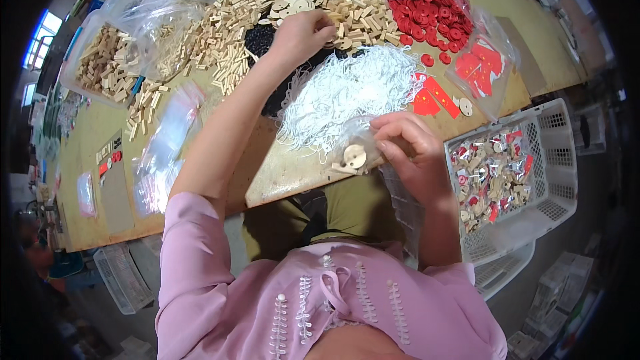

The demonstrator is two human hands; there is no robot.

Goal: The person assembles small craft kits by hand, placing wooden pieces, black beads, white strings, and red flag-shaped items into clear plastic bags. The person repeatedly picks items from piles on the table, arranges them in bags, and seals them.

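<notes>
My right hand [410, 147] pinches the edge of a small clear plastic bag [368, 135] above the table's near edge. Through the film show a round wooden disc with holes [355, 156] and some small wooden pieces. Farther off, my left hand [301, 39] reaches into the wooden parts, its fingers curled downward; whatever lies between the fingertips is hidden. Around it are a pile of wooden blocks [367, 21], wooden discs [293, 5] and black beads [259, 41]. A heap of white string [353, 90] lies between my two hands.
Red discs [427, 19] spill from a bag at the far right, near red flag pieces [433, 97]. A white plastic basket [557, 160] of filled bags stands right of the table. At left are flat clear bags [163, 153] and a tub of wooden blocks [100, 60].
</notes>
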